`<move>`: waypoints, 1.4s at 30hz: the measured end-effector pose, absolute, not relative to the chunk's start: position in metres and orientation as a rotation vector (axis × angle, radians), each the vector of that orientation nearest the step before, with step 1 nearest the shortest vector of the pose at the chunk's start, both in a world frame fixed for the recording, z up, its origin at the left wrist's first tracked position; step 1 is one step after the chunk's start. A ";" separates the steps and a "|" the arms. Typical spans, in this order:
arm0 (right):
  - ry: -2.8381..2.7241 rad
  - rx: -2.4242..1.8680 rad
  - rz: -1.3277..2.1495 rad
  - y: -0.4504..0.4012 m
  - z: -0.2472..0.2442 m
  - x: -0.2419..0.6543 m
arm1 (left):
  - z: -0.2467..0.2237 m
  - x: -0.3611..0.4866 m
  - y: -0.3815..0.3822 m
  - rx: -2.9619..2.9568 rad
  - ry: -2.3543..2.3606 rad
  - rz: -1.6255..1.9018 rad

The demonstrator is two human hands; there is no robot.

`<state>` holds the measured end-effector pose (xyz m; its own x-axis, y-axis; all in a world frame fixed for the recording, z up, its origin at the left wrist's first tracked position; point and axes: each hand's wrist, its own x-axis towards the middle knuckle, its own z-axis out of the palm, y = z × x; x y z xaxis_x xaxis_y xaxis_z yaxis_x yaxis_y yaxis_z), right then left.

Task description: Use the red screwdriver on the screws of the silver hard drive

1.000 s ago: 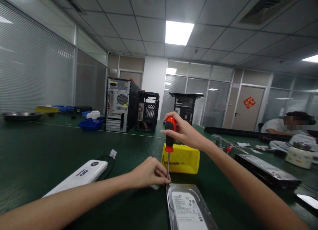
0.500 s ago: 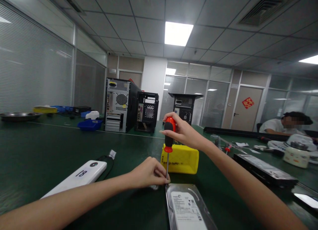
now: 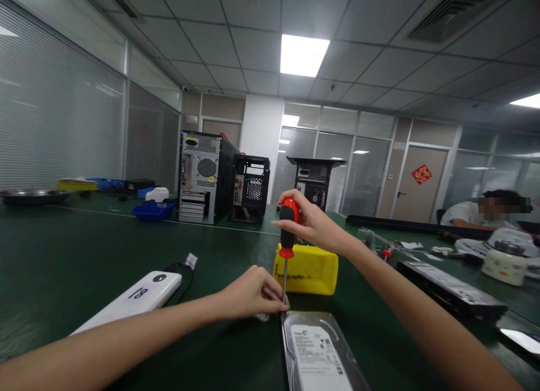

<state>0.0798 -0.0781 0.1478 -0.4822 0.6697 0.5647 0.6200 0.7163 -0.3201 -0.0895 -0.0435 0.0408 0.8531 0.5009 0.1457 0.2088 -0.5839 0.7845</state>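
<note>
My right hand [image 3: 306, 219] is wrapped around the red and black handle of a screwdriver [image 3: 288, 228], which stands nearly upright with its shaft pointing down. Its tip meets the far left corner of a silver hard drive [image 3: 323, 351] with a white label, lying flat on the table. Around the lower end of the shaft, the fingers of my left hand [image 3: 257, 294] are pinched together; whatever sits between them is too small or hidden to make out. A small clear piece [image 3: 262, 317] shows under the left hand.
Just behind the drive lies a yellow bin [image 3: 312, 270] on its side. A white power bank [image 3: 135, 298] is at left, another drive [image 3: 453, 287] at right. Computer cases [image 3: 202, 177] stand farther back, near a blue tray [image 3: 152, 211]. A person [image 3: 468, 214] sits at far right.
Almost nothing differs. Both hands, the screwdriver and the hard drive keep their places; the view has shifted very slightly.
</note>
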 end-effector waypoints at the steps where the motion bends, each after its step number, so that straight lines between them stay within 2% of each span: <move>1: -2.234 -0.972 0.086 -0.078 0.148 0.080 | 0.040 -0.089 -0.043 2.200 0.512 0.453; 42: -2.225 -0.909 0.095 -0.074 0.146 0.081 | 0.035 -0.089 -0.040 2.164 0.526 0.452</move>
<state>0.0814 -0.0744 0.1464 -0.4920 0.6352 0.5954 0.5822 0.7485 -0.3174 -0.0887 -0.0398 0.0349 0.8466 0.5149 0.1349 0.2110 -0.5574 0.8030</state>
